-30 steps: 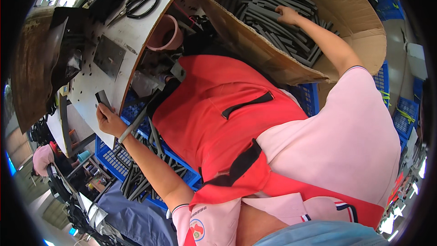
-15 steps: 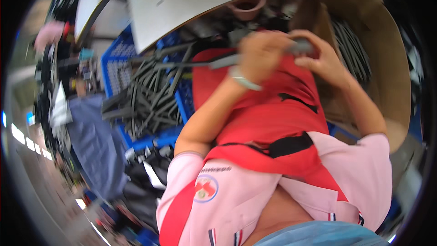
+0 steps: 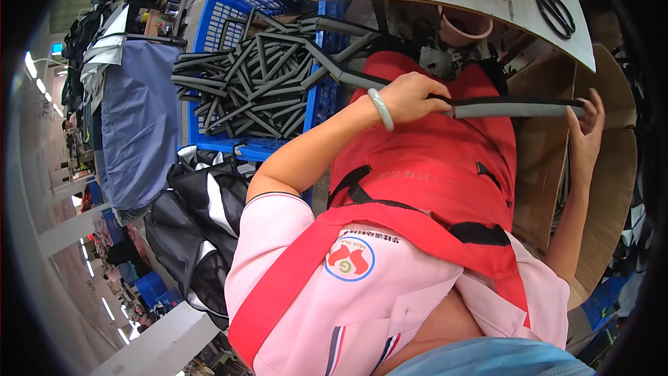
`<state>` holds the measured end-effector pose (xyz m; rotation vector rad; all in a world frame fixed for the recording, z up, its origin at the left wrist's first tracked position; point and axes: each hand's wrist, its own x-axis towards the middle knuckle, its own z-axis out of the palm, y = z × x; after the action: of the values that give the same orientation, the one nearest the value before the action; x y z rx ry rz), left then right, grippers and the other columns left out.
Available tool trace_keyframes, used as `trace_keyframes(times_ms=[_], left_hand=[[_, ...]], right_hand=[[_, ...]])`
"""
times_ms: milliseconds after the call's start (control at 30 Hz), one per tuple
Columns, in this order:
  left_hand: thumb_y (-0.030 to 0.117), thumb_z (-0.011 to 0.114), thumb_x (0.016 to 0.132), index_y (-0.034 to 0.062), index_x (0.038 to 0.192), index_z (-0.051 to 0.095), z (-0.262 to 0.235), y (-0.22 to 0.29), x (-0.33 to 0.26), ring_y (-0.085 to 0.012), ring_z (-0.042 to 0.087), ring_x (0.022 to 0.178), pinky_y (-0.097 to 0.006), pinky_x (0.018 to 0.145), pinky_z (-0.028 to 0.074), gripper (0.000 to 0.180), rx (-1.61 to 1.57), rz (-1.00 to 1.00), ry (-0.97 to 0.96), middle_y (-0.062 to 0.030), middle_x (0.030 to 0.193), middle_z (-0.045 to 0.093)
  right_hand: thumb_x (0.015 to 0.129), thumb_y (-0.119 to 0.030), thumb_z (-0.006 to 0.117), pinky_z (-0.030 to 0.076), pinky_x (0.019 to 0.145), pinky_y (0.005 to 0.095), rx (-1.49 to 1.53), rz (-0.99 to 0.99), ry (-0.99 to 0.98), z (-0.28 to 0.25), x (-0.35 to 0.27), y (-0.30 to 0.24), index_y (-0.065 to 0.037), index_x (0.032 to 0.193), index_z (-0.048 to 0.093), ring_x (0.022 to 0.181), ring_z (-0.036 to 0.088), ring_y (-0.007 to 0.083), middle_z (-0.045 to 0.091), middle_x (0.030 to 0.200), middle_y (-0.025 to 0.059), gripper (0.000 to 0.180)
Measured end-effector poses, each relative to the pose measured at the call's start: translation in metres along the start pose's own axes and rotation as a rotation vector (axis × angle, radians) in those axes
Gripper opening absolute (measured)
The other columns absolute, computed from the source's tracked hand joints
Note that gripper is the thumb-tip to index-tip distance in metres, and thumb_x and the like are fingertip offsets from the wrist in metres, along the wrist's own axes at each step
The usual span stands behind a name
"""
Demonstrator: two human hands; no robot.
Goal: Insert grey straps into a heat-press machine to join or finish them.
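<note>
Fingers of the left hand [image 3: 412, 99] are clamped on a grey foam tube [image 3: 511, 108]; its end is pressed by the right hand [image 3: 586, 127], fingers apart

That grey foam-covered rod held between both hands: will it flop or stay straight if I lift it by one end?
Probably stays straight: the grey rod spans level between the left hand and the right hand without sagging. Its sleeve looks like matte foam, so likely grippy and fairly light. Being round, it may roll on a flat surface, though bent ends like those in the blue crate would hinder that.
</note>
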<state>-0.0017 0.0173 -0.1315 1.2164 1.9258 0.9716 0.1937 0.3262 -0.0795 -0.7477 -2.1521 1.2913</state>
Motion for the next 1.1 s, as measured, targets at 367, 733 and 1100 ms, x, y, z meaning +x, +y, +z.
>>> trace_keyframes(times_ms=[367,733,1100], left_hand=[[0.018,0.067,0.087,-0.0019,0.098,0.07,-0.042,0.111,0.018,-0.0068,0.059,0.072,-0.022,0.065,0.048,0.023,-0.543,0.166,-0.205,-0.0042,0.08,0.069],[0.022,0.069,0.081,0.0069,0.099,0.071,-0.098,0.105,0.079,-0.0306,0.065,0.067,-0.035,0.061,0.05,0.023,0.52,0.4,0.598,-0.0142,0.082,0.068],[0.02,0.067,0.085,-0.0039,0.1,0.069,-0.137,0.08,0.153,-0.0092,0.055,0.054,-0.025,0.053,0.046,0.028,-0.101,0.016,0.346,-0.0059,0.071,0.067]], right_hand=[[0.069,-0.006,0.075,0.047,0.081,0.0343,-0.16,-0.265,-0.822,0.07,-0.029,-0.089,-0.001,0.113,0.058,0.087,0.061,0.0303,0.061,0.093,0.0164,0.047],[0.07,-0.015,0.073,0.049,0.07,0.0441,-0.671,-0.726,-0.347,0.083,0.104,-0.096,-0.006,0.102,0.059,0.084,0.062,0.0373,0.064,0.084,0.0151,0.036],[0.072,-0.016,0.072,0.049,0.078,0.0423,-0.712,-0.579,-0.319,0.099,0.167,-0.096,-0.003,0.112,0.061,0.091,0.061,0.0375,0.066,0.096,0.0175,0.044]])
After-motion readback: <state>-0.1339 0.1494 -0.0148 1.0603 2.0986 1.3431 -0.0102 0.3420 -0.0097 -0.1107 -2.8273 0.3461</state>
